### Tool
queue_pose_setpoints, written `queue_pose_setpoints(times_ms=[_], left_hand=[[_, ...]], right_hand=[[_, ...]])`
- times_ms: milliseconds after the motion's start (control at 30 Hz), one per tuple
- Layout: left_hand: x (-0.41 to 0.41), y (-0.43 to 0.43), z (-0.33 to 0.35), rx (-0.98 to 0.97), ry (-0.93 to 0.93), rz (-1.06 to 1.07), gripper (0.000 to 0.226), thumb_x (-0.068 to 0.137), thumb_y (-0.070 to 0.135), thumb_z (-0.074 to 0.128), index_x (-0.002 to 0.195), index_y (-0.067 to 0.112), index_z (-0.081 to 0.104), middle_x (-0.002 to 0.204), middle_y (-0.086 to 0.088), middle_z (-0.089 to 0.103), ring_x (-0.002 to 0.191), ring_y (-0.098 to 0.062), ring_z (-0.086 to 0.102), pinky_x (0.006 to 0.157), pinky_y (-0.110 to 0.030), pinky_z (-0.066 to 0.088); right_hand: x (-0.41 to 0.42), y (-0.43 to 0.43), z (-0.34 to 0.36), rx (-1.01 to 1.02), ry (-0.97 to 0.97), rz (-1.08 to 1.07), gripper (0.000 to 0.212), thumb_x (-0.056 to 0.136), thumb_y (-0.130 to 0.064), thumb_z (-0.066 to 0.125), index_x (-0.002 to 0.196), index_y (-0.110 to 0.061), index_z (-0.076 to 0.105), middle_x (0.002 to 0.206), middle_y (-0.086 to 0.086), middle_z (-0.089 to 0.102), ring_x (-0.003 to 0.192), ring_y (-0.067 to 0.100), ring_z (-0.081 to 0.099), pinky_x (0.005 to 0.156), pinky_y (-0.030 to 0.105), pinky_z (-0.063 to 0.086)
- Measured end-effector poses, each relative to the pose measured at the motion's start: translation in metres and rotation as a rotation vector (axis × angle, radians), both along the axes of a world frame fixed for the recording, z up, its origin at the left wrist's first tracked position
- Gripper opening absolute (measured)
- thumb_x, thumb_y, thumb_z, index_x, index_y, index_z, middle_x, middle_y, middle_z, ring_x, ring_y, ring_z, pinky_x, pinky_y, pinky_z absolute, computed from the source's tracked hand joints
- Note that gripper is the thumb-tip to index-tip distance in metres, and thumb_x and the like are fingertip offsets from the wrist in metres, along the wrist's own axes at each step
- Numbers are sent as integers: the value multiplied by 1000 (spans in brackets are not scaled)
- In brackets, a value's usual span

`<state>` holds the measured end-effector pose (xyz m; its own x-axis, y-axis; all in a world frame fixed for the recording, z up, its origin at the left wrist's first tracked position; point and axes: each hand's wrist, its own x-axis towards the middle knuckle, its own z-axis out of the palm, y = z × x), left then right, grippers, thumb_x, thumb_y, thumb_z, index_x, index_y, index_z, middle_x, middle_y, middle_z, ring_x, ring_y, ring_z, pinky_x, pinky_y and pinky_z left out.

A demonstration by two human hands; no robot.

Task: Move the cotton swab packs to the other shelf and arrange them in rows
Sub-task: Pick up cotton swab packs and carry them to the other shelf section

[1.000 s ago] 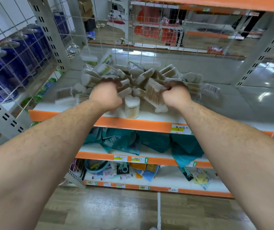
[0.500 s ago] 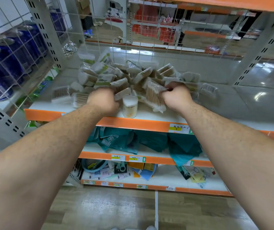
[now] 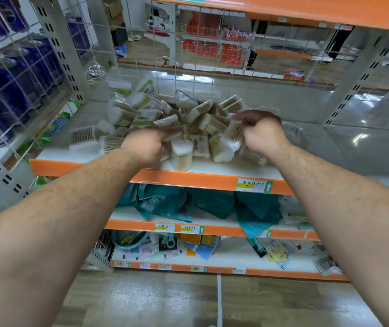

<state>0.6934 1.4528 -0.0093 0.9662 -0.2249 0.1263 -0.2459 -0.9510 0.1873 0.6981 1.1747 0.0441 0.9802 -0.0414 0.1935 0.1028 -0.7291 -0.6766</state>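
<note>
**A:** How much room have you got in there?

**B:** Little on the left. The cotton swab packs [image 3: 165, 109] lie heaped on the white shelf [image 3: 330, 147], from near the left post [image 3: 56, 50] to about the middle. The heap reaches back almost to the wire grid [image 3: 155, 74]. To the right the board lies bare as far as the right post [image 3: 353, 86]. The orange front lip [image 3: 200, 178] is just below my wrists, and the upper shelf [image 3: 306, 10] hangs over it all.

**A:** What do the packs look like?

**B:** Clear bags of wooden-stemmed swabs with white tips, some with green and white labels, tipped every way. A heart-shaped tub [image 3: 181, 154] stands upright at the front edge, between my hands.

**A:** And your hands?

**B:** My right hand [image 3: 263, 135] has its fingers curled round one pack [image 3: 232, 138] at the heap's right end, white tips down. My left hand [image 3: 145, 147] is at the front of the heap, just left of the tub. Its fingers are curled, with one reaching toward the middle. It is blurred, so I cannot tell whether it has hold of anything.

**A:** Anything different from a second ago?

**B:** Then both were tight fists, knuckles up, on the heap. Now the right fingers show above the pack, and the left has that finger out. The tub has stayed at the edge.
</note>
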Motion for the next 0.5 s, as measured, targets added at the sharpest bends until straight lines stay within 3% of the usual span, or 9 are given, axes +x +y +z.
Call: queue_pose_setpoints(times_ms=[100,200,300,400,500], left_hand=[[2,-1,5,77,7,-8,40,94,25,48,130,38,60,125,-4,66,103,-27,60,82,-34,52],[5,-4,17,48,90,61,39,88,30,55,125,35,62,124,-1,66,103,-24,61,85,-33,53],[7,-2,29,57,150,75,48,79,25,67,125,36,59,118,-1,65,97,-22,60,83,-34,53],[9,1,43,171,85,66,33,84,20,61,115,33,61,104,0,62,85,-20,54,72,-31,47],[10,1,65,239,90,112,26,89,30,60,115,32,62,105,-4,60,86,-23,53,70,-29,43]], right_hand=[[0,4,0,-93,32,23,28,92,-21,52,108,-34,72,109,-6,71,85,12,67,72,15,47],[0,7,5,-192,110,71,41,84,-18,53,119,-35,67,125,-6,65,104,14,62,82,16,43],[4,9,8,-341,86,73,42,84,-15,54,119,-33,67,117,-2,68,97,18,62,81,19,46],[8,11,14,-500,62,55,26,85,-20,57,107,-28,70,104,1,70,80,17,57,72,21,46],[9,14,29,-576,159,66,19,88,-31,62,103,-22,68,101,2,66,84,21,59,73,27,50]])
